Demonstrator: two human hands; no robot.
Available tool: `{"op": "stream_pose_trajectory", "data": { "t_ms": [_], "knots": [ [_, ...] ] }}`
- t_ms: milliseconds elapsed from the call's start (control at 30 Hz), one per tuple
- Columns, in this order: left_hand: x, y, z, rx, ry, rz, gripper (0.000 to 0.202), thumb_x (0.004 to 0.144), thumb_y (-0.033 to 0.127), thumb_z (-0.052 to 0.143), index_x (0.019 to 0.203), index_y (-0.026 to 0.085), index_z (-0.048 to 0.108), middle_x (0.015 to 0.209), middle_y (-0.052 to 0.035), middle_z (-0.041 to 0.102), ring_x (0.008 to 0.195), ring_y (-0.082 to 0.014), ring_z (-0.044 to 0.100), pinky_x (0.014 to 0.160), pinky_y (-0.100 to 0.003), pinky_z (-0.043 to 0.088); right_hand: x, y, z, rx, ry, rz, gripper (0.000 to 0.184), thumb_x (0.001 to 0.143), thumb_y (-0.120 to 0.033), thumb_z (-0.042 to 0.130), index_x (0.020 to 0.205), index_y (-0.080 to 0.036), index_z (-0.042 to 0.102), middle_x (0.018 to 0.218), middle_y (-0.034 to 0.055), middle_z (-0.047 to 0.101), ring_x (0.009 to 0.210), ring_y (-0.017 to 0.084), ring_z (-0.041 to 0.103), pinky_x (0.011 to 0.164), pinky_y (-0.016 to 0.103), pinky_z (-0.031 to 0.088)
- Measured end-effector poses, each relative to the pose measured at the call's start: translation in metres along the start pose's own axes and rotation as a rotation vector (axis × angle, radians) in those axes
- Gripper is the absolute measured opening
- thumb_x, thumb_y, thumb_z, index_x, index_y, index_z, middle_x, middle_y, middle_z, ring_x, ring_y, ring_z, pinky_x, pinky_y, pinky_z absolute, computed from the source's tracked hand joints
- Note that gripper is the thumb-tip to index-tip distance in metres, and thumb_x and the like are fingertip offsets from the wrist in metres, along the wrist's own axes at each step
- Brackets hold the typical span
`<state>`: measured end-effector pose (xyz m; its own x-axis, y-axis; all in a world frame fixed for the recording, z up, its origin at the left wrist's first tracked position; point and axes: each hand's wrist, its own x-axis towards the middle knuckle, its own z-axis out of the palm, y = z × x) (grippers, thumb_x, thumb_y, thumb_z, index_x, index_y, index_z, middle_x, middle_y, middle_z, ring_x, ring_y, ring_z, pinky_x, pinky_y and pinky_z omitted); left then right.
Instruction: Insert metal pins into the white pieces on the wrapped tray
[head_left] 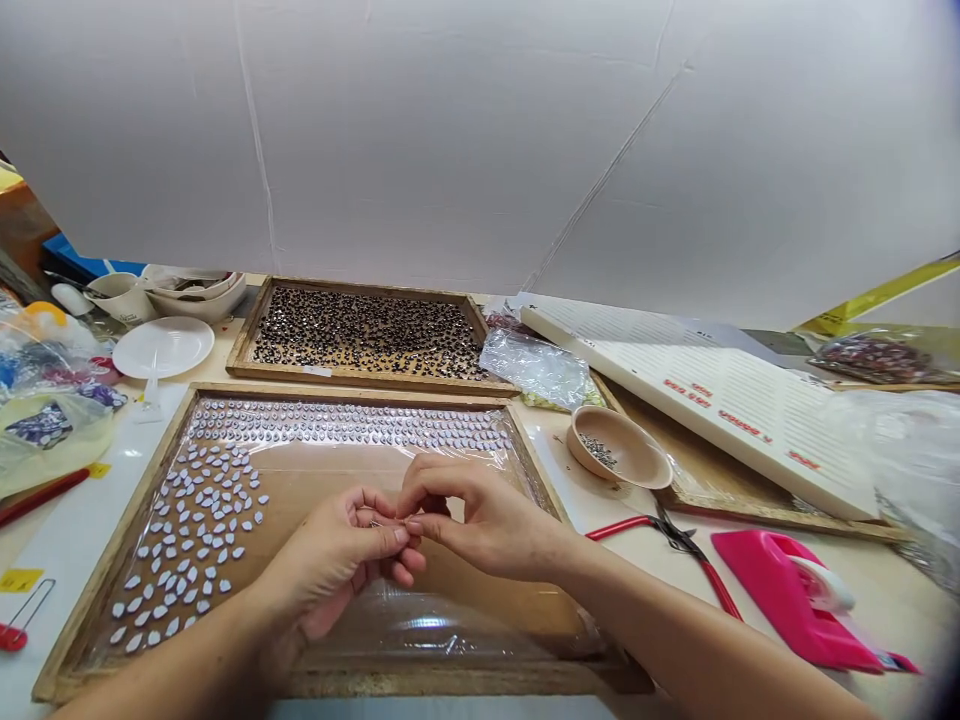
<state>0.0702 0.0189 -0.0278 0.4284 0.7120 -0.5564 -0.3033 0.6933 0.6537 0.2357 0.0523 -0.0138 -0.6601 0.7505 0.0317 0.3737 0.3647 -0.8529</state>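
Both hands meet above the middle of a wooden-framed tray (420,684) covered with clear film. My left hand (352,550) has thumb and forefinger pinched together. Against its fingertips, my right hand (472,515) pinches too. Something tiny and metallic shows between them, too small to name. On the tray's left lie loose pale leaf-shaped pieces (191,574), scattered. Along its far side run rows of similar pale pieces (345,425), each with a small dark centre. To the right, an oval bowl (645,460) holds small metallic bits (598,452).
Behind stands another wooden tray (360,378) of small dark pieces. Red-handled pliers (679,535) and a pink tape dispenser (787,600) lie right. A white foam board (705,390) leans across a further tray. At left are a white plate (163,347), bowls (199,300) and bags (56,430).
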Motion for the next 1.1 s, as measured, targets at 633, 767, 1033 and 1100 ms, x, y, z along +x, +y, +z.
{"op": "stream_pose_trajectory", "data": {
  "t_ms": [633,767,1033,1100],
  "knots": [
    [0.005,-0.008,-0.004,-0.001,-0.037,-0.041,0.018,0.078,0.029,0.059,0.073,0.013,0.052,0.07,-0.0045,0.063,0.058,-0.0095,0.06,0.052,-0.019,0.044,0.013,0.083,-0.048,-0.817,0.35,0.107,0.016,0.08,-0.015,0.046,0.077,-0.015,0.061,0.084,0.0073,0.057,0.074,0.016,0.052,0.065,0.027,0.038],
    [0.005,-0.008,-0.004,0.018,-0.02,-0.056,0.017,0.081,0.03,0.054,0.076,0.015,0.051,0.063,-0.0028,0.062,0.051,-0.0098,0.059,0.044,-0.018,0.041,0.016,0.089,-0.046,-0.909,0.352,0.128,0.017,0.082,-0.016,0.045,0.078,-0.015,0.062,0.086,0.0081,0.058,0.077,0.018,0.052,0.064,0.027,0.037],
    [0.005,-0.007,-0.003,0.075,0.01,-0.091,0.021,0.078,0.035,0.056,0.078,0.015,0.052,0.058,-0.0011,0.06,0.045,-0.0104,0.058,0.038,-0.018,0.036,0.017,0.096,-0.043,-0.955,0.322,0.134,0.02,0.085,-0.018,0.044,0.081,-0.015,0.063,0.086,0.0077,0.056,0.077,0.017,0.051,0.066,0.027,0.036],
    [0.005,-0.007,-0.003,0.08,0.014,-0.091,0.02,0.079,0.034,0.055,0.079,0.015,0.051,0.058,-0.0012,0.06,0.045,-0.0103,0.058,0.038,-0.018,0.037,0.018,0.096,-0.042,-0.971,0.308,0.139,0.02,0.085,-0.019,0.044,0.082,-0.015,0.063,0.086,0.0074,0.056,0.076,0.017,0.05,0.066,0.027,0.036]
  ]
}}
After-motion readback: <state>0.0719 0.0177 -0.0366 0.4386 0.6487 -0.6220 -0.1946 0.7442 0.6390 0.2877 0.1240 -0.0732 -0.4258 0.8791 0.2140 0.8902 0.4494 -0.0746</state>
